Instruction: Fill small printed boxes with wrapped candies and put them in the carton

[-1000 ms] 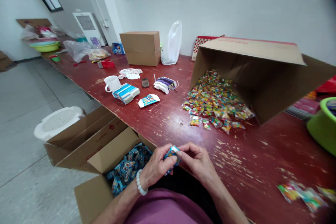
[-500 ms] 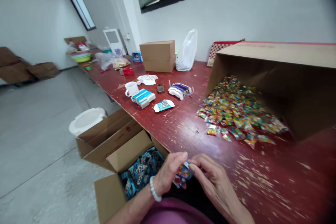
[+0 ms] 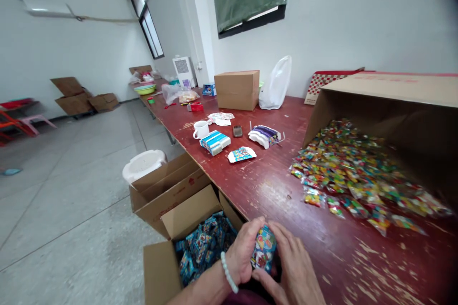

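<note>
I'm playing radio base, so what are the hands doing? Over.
Left hand, right hand: both holding colourful pack. Open carton of blue packs beside left hand. Nothing visible blocking the hands.

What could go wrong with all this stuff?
The small blue-printed packet between the left hand and right hand might slip or get squashed if pressed too hard. The white handled mug stands near the edge of the worn dark-red table, so a bump might tip it off. The loose clear-plastic packets of colourful pieces might scatter if brushed.
</note>
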Tool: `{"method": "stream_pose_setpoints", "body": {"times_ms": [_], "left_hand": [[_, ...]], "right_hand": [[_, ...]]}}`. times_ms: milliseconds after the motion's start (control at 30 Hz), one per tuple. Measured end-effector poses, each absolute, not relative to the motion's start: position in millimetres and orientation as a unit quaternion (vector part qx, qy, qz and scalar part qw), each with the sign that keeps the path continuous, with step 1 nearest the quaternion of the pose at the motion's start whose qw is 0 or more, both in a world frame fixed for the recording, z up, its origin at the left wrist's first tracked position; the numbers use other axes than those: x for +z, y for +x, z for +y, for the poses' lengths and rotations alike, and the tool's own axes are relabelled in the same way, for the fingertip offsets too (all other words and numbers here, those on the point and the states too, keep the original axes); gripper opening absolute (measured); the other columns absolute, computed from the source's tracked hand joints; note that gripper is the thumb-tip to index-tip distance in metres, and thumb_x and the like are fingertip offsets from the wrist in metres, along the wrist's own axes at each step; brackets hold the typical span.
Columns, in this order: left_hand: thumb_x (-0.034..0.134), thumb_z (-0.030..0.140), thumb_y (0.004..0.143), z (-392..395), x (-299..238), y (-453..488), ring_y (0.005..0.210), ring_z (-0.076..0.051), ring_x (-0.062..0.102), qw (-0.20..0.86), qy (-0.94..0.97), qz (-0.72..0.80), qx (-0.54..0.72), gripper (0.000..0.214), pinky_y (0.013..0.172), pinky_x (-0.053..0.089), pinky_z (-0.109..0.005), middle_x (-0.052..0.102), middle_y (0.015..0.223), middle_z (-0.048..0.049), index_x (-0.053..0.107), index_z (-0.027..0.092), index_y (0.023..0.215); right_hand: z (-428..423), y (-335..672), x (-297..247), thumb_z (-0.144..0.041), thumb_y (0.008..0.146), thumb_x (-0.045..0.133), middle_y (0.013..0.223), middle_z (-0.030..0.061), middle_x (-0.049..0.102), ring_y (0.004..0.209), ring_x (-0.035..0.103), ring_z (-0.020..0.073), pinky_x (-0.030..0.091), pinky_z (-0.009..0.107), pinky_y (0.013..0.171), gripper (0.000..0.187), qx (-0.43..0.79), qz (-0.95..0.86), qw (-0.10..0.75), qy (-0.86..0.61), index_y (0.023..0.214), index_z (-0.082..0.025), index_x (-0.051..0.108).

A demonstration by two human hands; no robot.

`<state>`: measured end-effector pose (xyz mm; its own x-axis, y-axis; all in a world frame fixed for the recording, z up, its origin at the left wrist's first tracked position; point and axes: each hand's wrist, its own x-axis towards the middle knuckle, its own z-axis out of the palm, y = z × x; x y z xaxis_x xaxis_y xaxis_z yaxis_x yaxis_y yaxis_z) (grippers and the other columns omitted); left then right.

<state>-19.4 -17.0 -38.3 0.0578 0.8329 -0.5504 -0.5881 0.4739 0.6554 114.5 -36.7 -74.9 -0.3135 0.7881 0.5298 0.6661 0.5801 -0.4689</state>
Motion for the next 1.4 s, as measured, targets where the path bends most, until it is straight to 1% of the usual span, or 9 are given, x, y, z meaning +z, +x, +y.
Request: {"method": "stream_pose_setpoints", "body": {"times_ms": [267, 500, 667, 800, 867, 1033, 1133, 1267, 1400], "left_hand": [[0.076, 0.058, 0.067, -16, -31, -16, 0.078, -0.018, 0.063, 0.718, 0.182, 0.411, 0.531, 0.047, 0.076, 0.047, -0.028, 0.066, 0.076, -0.0028, 0.062, 0.015, 0.078], [0.065, 0.061, 0.076, -18, -37, -24, 0.082, -0.024, 0.067, 0.761, 0.167, 0.396, 0.487, 0.049, 0.079, 0.050, -0.033, 0.070, 0.075, -0.0079, 0.067, 0.012, 0.082], [0.071, 0.047, 0.077, -18, -35, -32, 0.084, -0.021, 0.067, 0.753, 0.196, 0.396, 0.487, 0.036, 0.081, 0.049, -0.031, 0.071, 0.086, -0.0073, 0.067, 0.014, 0.091], [0.065, 0.052, 0.080, -17, -37, -54, 0.068, -0.016, 0.063, 0.709, 0.251, 0.446, 0.486, 0.038, 0.061, 0.048, -0.025, 0.067, 0.077, -0.0032, 0.060, 0.017, 0.095], [0.051, 0.060, 0.085, -17, -39, -81, 0.056, -0.015, 0.058, 0.683, 0.321, 0.497, 0.428, 0.044, 0.050, 0.044, -0.025, 0.064, 0.070, -0.0015, 0.056, 0.019, 0.100], [0.062, 0.049, 0.079, -4, -38, -155, 0.093, -0.020, 0.061, 0.365, 0.530, 0.684, 0.345, 0.041, 0.081, 0.048, -0.030, 0.066, 0.099, -0.0055, 0.058, 0.021, 0.109], [0.045, 0.042, 0.089, 36, -28, -164, 0.098, -0.021, 0.062, 0.215, 0.642, 0.681, 0.277, 0.037, 0.087, 0.048, -0.032, 0.066, 0.108, -0.0082, 0.055, 0.019, 0.116], [0.043, 0.035, 0.090, 131, -21, -138, 0.127, -0.025, 0.045, 0.130, 0.688, 0.671, 0.243, 0.046, 0.110, 0.029, -0.038, 0.051, 0.138, -0.0137, 0.047, 0.015, 0.132], [0.050, 0.043, 0.088, 214, -32, -113, 0.140, -0.036, 0.024, 0.081, 0.712, 0.672, 0.188, 0.064, 0.113, 0.017, -0.050, 0.033, 0.152, -0.0203, 0.036, 0.010, 0.141]], "right_hand": [[-29, 107, -71, -0.028, 0.062, 0.070, 0.129, 0.0146, 0.060, 0.107, 0.055, 0.0396, 0.043, 0.051, 0.083, 0.089, -0.019, -0.828, 0.310, -0.468, 0.144, -0.022, 0.036], [-23, 106, -72, -0.028, 0.064, 0.072, 0.114, 0.0126, 0.063, 0.095, 0.059, 0.0334, 0.049, 0.044, 0.077, 0.076, 0.044, -0.819, 0.354, -0.449, 0.135, -0.024, 0.045], [-22, 94, -65, -0.025, 0.063, 0.073, 0.113, 0.0126, 0.062, 0.098, 0.059, 0.0329, 0.051, 0.045, 0.081, 0.076, 0.108, -0.804, 0.380, -0.445, 0.133, -0.023, 0.043], [-21, 93, -65, -0.033, 0.068, 0.073, 0.137, 0.0154, 0.049, 0.118, 0.053, 0.0349, 0.050, 0.046, 0.091, 0.091, 0.140, -0.814, 0.364, -0.431, 0.146, -0.022, 0.028], [-13, 106, -69, -0.038, 0.077, 0.067, 0.142, 0.0151, 0.043, 0.125, 0.048, 0.0331, 0.048, 0.046, 0.095, 0.081, 0.144, -0.804, 0.363, -0.448, 0.146, -0.022, 0.028], [29, 174, -92, -0.046, 0.090, 0.051, 0.128, 0.0163, 0.053, 0.119, 0.052, 0.0319, 0.045, 0.049, 0.097, 0.051, 0.039, -0.724, 0.416, -0.550, 0.132, -0.018, 0.047], [51, 211, -112, -0.052, 0.090, 0.044, 0.124, 0.0196, 0.056, 0.115, 0.053, 0.0354, 0.044, 0.053, 0.093, 0.054, -0.049, -0.680, 0.404, -0.610, 0.128, -0.014, 0.051], [59, 226, -130, -0.048, 0.092, 0.041, 0.131, 0.0224, 0.054, 0.118, 0.051, 0.0367, 0.045, 0.052, 0.091, 0.055, -0.111, -0.679, 0.362, -0.629, 0.133, -0.011, 0.047], [56, 223, -136, -0.044, 0.092, 0.043, 0.132, 0.0208, 0.054, 0.117, 0.052, 0.0354, 0.046, 0.049, 0.089, 0.052, -0.126, -0.683, 0.318, -0.645, 0.133, -0.012, 0.048]]}}
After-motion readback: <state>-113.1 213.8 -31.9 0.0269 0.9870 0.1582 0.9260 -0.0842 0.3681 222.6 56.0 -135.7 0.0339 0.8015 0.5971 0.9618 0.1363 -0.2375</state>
